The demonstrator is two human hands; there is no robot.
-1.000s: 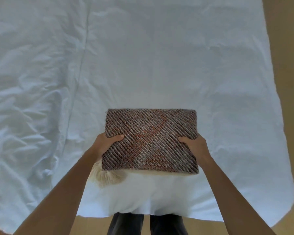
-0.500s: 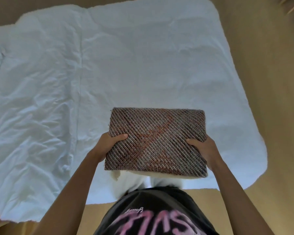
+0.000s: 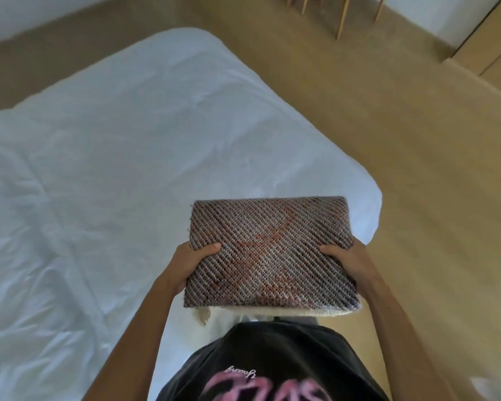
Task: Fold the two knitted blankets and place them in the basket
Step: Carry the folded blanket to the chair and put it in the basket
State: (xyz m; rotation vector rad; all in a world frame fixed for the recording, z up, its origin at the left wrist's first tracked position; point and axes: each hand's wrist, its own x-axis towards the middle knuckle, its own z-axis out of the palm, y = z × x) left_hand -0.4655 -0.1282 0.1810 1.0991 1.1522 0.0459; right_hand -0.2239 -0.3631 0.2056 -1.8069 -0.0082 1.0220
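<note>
A folded knitted blanket (image 3: pixel 272 253), brown and grey in diagonal ribs with a reddish motif, is held level in front of the person's black T-shirt (image 3: pixel 272 357) (pink lettering on it), over the near corner of the white bed (image 3: pixel 128 169); the left hand (image 3: pixel 188 264) takes its left edge and the right hand (image 3: pixel 350 261) its right edge, each grip clamped on the blanket, thumb on top; a cream knitted layer (image 3: pixel 315 311) shows beneath its near edge; tan floor (image 3: pixel 417 169) lies to the right.

White bed sheet (image 3: pixel 113 175), tan floor (image 3: pixel 388 140), wooden legs (image 3: pixel 340 21).
</note>
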